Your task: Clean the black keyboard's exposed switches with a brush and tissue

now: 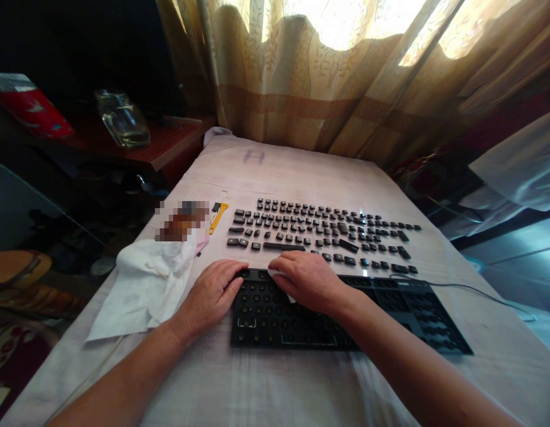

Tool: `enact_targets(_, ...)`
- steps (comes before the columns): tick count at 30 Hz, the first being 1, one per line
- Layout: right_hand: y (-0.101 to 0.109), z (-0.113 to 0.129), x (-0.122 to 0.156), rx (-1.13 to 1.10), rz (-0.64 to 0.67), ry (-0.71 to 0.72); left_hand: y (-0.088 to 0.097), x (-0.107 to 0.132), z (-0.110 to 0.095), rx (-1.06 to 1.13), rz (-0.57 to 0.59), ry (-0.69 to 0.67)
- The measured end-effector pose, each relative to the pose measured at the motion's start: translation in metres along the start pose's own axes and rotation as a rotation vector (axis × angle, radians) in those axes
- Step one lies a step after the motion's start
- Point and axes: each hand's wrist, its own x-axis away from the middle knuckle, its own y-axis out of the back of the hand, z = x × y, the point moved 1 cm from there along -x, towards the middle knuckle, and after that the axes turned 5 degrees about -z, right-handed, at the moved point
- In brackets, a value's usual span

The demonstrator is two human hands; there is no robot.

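While the left hand (210, 293) braces the left end of the keyboard (381, 308), its fingers (232, 277) curled together against the edge, the right hand (308, 281) lies on the keyboard's upper left part, fingers closed down on a small white wipe (275, 274). The keyboard, stripped of its caps, sits at lower centre of the frame on the cloth-covered bench (275, 379). Just above it, loose keycaps (319, 228) lie in rows. Left of centre lie a crumpled white towel (141, 279) and a yellow-handled tool (218, 217).

Left hand (210, 295) holds the keyboard (390, 308) at its corner; right hand (308, 282) lies atop.
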Motion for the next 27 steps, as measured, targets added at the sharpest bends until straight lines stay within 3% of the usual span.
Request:
enact_targets(5,0.004,0.006,-0.004,0.081,0.046,0.011,-0.001,0.0,0.0,-0.004,0.008,-0.004)
enact_targets(11,-0.001,0.013,-0.008,0.197,0.04,0.195,-0.002,0.0,0.0,-0.005,0.009,0.003)
enact_targets(19,-0.003,0.014,-0.009,0.172,0.004,0.308,0.0,0.0,0.0,-0.003,0.013,0.015)
enact_targets(27,-0.019,0.003,0.01,-0.102,-0.19,0.071,0.003,-0.002,0.0,0.008,0.016,0.037)
